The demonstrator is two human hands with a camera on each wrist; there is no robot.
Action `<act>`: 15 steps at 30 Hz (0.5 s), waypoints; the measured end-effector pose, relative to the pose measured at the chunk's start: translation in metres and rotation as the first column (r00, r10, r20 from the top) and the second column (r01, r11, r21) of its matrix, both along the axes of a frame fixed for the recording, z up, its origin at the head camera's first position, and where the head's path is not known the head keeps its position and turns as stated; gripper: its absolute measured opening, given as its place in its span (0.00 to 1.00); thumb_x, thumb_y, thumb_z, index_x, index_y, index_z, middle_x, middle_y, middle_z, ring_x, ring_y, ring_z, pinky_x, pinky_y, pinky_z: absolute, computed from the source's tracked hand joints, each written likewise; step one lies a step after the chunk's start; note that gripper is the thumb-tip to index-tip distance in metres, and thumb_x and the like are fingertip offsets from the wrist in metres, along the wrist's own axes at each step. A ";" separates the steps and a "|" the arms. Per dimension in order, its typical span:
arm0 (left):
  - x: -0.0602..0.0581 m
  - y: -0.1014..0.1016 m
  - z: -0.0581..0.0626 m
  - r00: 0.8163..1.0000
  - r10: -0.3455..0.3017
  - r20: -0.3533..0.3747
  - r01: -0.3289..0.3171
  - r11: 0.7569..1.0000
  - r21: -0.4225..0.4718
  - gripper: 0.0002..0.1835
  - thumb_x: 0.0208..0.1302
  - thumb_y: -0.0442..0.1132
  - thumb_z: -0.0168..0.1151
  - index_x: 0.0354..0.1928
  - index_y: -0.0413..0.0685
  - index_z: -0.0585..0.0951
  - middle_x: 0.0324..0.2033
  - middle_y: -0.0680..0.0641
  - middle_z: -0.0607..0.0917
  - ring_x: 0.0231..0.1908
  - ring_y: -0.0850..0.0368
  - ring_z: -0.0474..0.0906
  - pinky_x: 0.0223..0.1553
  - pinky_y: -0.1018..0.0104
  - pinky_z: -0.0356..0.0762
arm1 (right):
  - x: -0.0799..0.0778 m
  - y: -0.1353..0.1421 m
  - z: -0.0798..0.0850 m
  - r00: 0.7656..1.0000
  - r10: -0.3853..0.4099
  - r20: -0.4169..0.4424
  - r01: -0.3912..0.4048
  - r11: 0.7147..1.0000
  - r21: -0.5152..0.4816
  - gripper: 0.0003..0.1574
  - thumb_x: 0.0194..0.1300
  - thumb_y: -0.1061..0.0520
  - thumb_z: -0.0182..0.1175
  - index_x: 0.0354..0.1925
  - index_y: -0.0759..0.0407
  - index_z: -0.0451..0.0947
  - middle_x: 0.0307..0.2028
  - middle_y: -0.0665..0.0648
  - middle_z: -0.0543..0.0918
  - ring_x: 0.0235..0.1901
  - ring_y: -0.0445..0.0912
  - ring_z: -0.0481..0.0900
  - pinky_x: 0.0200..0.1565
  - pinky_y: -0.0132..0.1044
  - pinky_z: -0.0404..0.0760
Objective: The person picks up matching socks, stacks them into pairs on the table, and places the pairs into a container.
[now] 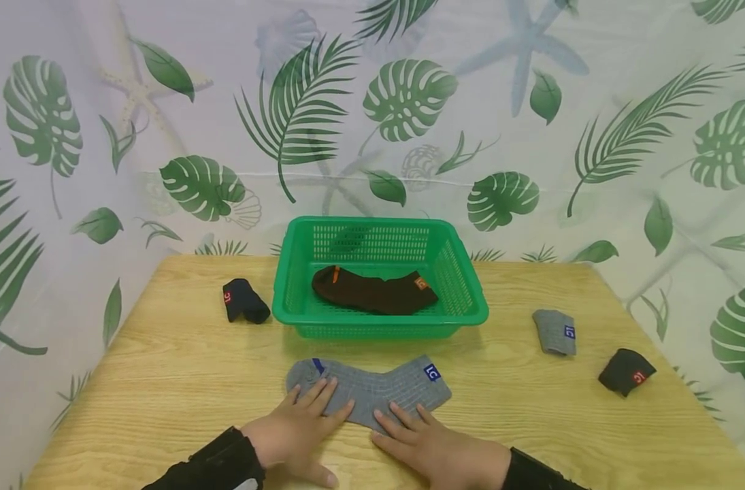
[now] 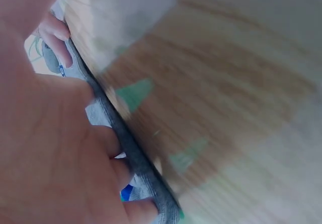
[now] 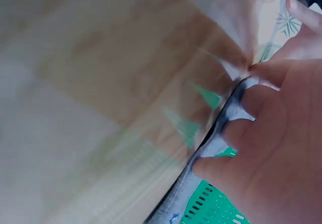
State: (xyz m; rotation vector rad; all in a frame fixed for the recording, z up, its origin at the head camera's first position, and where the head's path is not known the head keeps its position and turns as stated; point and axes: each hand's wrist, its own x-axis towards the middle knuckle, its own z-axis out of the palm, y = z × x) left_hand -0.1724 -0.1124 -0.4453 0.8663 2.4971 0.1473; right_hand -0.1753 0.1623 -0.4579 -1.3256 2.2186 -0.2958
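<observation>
A grey sock [image 1: 372, 388] with a blue toe stripe and a blue tag at its cuff lies flat on the table in front of the basket. My left hand [image 1: 299, 432] rests on its toe half with straight, spread fingers. Lower on the cuff half, my right hand [image 1: 433, 446] presses the near edge with its fingertips. In the left wrist view the grey sock [image 2: 133, 148] runs beneath the fingers as a thin layer. The right wrist view has the right hand's fingers [image 3: 216, 167] touching it too.
Behind the sock stands a green basket [image 1: 378, 320] holding a flat dark brown sock [image 1: 372, 292] with orange marks. A folded black sock [image 1: 245, 301] lies to its left. On the right are a folded grey sock [image 1: 552, 332] and a folded dark sock [image 1: 626, 372]. A leaf-print sheet [image 1: 409, 170] hangs behind.
</observation>
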 end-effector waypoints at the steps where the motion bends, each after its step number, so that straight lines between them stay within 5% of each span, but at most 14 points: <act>1: 0.000 0.000 0.000 1.000 -0.005 -0.005 0.005 1.000 0.001 0.54 0.50 0.72 0.63 0.76 0.57 0.57 0.75 0.39 0.50 0.74 0.42 0.43 0.67 0.37 0.50 | 0.001 0.000 0.000 1.000 0.007 -0.005 -0.007 1.000 -0.009 0.53 0.65 0.29 0.53 0.77 0.50 0.47 0.75 0.62 0.46 0.73 0.62 0.43 0.63 0.68 0.54; 5: -0.002 0.001 -0.003 1.000 -0.005 0.020 0.004 0.998 0.061 0.51 0.53 0.71 0.61 0.76 0.63 0.55 0.75 0.40 0.50 0.74 0.39 0.44 0.66 0.35 0.52 | 0.002 0.010 0.003 0.999 -0.041 0.012 0.042 0.995 -0.089 0.49 0.68 0.32 0.52 0.76 0.50 0.49 0.74 0.65 0.49 0.72 0.64 0.49 0.63 0.66 0.58; 9: 0.001 -0.001 -0.001 1.000 0.020 0.012 -0.021 0.993 0.117 0.48 0.56 0.69 0.61 0.76 0.64 0.55 0.75 0.40 0.49 0.73 0.34 0.43 0.64 0.32 0.52 | -0.017 0.035 0.012 0.966 -0.260 -0.008 0.251 0.940 -0.233 0.44 0.69 0.39 0.57 0.73 0.58 0.58 0.71 0.70 0.56 0.68 0.67 0.58 0.60 0.65 0.64; 12: 0.003 -0.004 0.004 0.998 0.060 -0.037 -0.054 0.988 0.146 0.45 0.58 0.65 0.62 0.75 0.62 0.58 0.74 0.39 0.51 0.72 0.33 0.45 0.63 0.31 0.53 | -0.046 0.062 0.018 0.867 -0.489 -0.094 0.437 0.837 -0.328 0.35 0.69 0.48 0.59 0.66 0.66 0.67 0.66 0.75 0.64 0.63 0.69 0.65 0.58 0.64 0.68; 15: 0.004 -0.007 0.009 0.988 0.097 -0.116 -0.075 0.980 0.183 0.41 0.60 0.62 0.63 0.73 0.59 0.63 0.73 0.38 0.56 0.71 0.33 0.51 0.62 0.33 0.58 | -0.075 0.097 0.020 0.697 -0.700 -0.157 0.618 0.697 -0.364 0.27 0.70 0.54 0.58 0.60 0.70 0.72 0.59 0.76 0.71 0.57 0.70 0.71 0.53 0.64 0.72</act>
